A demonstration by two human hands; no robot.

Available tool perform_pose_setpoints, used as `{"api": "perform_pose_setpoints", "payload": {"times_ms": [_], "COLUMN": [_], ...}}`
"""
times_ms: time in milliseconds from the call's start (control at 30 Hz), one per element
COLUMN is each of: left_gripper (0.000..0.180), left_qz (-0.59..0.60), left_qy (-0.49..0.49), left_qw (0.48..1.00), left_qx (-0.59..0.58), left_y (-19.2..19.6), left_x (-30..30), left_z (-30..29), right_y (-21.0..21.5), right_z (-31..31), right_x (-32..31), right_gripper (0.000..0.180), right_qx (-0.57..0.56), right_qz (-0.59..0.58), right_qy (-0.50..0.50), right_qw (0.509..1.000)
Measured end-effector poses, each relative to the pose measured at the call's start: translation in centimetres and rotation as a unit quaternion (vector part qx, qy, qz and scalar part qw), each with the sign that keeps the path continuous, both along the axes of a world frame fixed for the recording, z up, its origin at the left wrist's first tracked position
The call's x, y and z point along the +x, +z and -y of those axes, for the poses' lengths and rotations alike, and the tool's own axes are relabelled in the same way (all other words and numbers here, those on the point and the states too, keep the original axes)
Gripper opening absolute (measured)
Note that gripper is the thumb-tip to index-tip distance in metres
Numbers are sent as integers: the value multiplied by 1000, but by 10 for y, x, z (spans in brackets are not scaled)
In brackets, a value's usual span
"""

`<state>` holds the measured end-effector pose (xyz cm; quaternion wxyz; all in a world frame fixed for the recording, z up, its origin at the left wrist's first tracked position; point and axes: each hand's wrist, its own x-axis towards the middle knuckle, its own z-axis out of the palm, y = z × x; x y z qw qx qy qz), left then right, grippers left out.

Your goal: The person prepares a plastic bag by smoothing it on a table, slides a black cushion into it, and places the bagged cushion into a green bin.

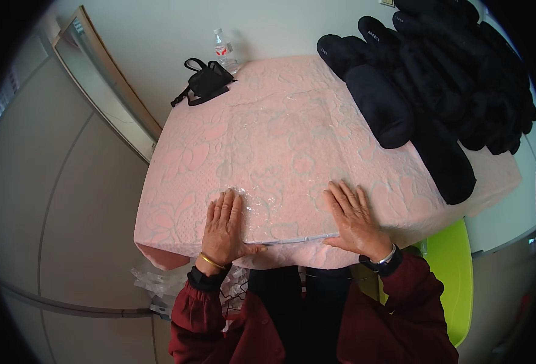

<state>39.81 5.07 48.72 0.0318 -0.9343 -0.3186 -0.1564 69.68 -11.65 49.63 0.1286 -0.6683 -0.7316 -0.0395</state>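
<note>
On the near edge of a table covered with a pink cloth patterned in pale flowers point(280, 133), both of the person's hands lie flat, palms down, on a clear plastic bag point(283, 209) that is spread thin against the cloth. Its sealed strip runs as a pale line along the table's near edge between the two thumbs. The left hand point(224, 223) rests on the bag's left part, fingers straight and close together, thumb stretched toward the strip; a gold bangle sits on its wrist above a dark red sleeve. The right hand point(356, 217) rests on the bag's right part, fingers straight and slightly fanned, thumb turned inward at the strip; a dark watch is on that wrist. Neither hand grips anything; they only press down. At the far right of the table a heap of dark navy soft slippers point(438, 79) spreads toward the middle. At the far left corner lie a small black pouch with a strap point(207, 82) and, just behind it, a clear plastic water bottle point(224, 51). More crumpled clear plastic point(152, 282) shows below the table, left of the person's lap, and a bright green chair point(453, 273) stands to the right.
</note>
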Motion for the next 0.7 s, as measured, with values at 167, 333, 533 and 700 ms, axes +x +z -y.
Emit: {"api": "perform_pose_setpoints", "payload": {"times_ms": [167,333,533,700], "left_gripper": [137,139,138,140], "left_qz": [10,4,26,9], "left_qy": [-3,5,-4,8], "left_qw": [1000,1000,1000,1000], "left_qx": [5,27,7,-3], "left_y": [-3,-3,-6,-3], "left_x": [1,-1,2,2], "left_z": [-5,-8,-5,-2], "right_y": [0,-2,-3,-2], "right_z": [-5,-7,-6,-4], "right_x": [2,1,1,-1], "right_gripper": [115,112,113,110], "right_qx": [2,14,26,20], "right_qz": [-6,-21,-18,-23], "right_qy": [-5,-7,-10,-16], "right_qw": [1000,1000,999,999]}}
